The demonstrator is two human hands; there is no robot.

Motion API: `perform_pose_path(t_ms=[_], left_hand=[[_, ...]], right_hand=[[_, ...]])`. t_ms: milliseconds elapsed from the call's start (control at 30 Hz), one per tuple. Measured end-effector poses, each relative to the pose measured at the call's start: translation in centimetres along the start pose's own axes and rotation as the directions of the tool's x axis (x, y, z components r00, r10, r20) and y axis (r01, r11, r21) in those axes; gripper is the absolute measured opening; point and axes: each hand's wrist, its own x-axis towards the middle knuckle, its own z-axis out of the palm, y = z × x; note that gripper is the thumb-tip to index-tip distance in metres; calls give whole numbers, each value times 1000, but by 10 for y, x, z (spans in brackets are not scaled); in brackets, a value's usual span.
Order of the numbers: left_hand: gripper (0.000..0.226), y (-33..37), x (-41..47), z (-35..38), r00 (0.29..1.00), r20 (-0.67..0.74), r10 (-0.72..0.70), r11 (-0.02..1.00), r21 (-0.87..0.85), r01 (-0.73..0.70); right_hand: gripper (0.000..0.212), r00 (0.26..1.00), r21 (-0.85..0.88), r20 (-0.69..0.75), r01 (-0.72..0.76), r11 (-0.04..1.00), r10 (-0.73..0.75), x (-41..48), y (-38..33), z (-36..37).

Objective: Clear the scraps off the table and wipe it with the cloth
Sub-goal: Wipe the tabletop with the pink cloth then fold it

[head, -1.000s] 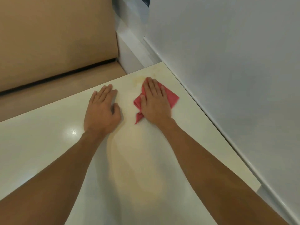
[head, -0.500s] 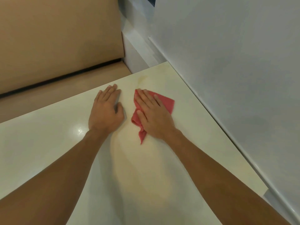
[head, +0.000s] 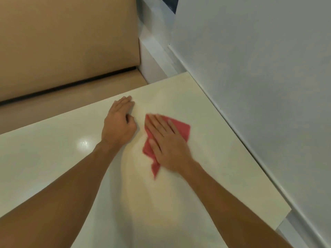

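Red cloth (head: 180,127) crumpled, flat under right hand (head: 168,147).

Soft, dim light; glare spot on the table (head: 53,158); right hand (head: 168,145) motion-blurred.

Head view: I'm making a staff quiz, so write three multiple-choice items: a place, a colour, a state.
1. Where is the cloth?
A. in a sink
B. on the table, near the wall
C. on a plate

2. What colour is the cloth?
A. red
B. blue
C. white

3. How does the right hand meet the cloth?
A. fisted round it
B. pinching a corner
C. flat, fingers straight

B: it lies on the tabletop by the wall.
A: red shows around the hand.
C: the fingers lie straight on it.
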Motion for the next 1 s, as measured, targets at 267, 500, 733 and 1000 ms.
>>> perform_pose_path(t_ms=[267, 500, 733, 1000], left_hand=[[57, -4, 10, -6, 999, -21, 48, 998, 32, -47], [53, -15, 10, 2, 995, -34, 89, 995, 36, -88], [53, -15, 11, 3, 996, -27, 88, 995, 50, -87], [54, -14, 9, 2, 997, -18, 81, 996, 50, -80]], right_hand=[[64, 850, 71, -56, -520, 851, 524, 8, 76, -4], [63, 729, 113, -61, -674, 730, 682, 130, 107, -6], [60, 982, 53, -19, -189, 981, 190, 78, 118, -8], [62, 912, 59, -42, -404, 913, 407, 139, 107, -6]])
